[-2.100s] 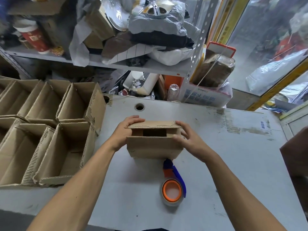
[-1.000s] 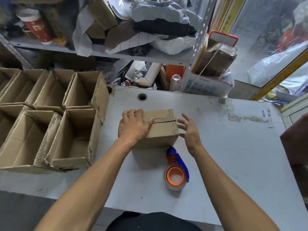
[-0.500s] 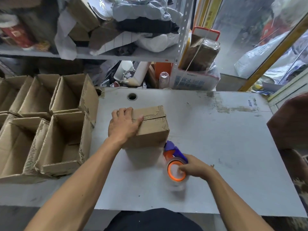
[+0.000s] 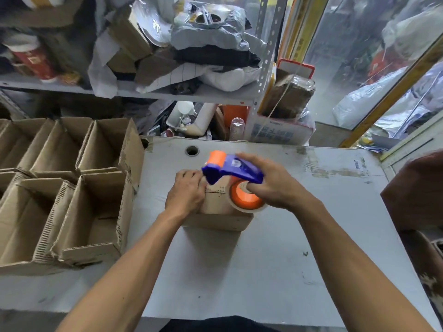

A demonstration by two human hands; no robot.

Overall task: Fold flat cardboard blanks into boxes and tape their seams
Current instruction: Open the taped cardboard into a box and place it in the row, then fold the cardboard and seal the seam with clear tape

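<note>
With the left hand (image 4: 185, 196) pressing flat on the small brown cardboard box (image 4: 217, 213) at the frame's centre, the right hand (image 4: 273, 185), its grip closed round the blue-and-orange tape dispenser (image 4: 233, 178), should best start just past the far edge and pull straight along the seam.

Box (image 4: 217, 207) top seam mostly hidden under left hand (image 4: 185, 196) and tape dispenser (image 4: 233, 174), dispenser motion-blurred, open boxes (image 4: 72, 188) cut off at left edge.
</note>
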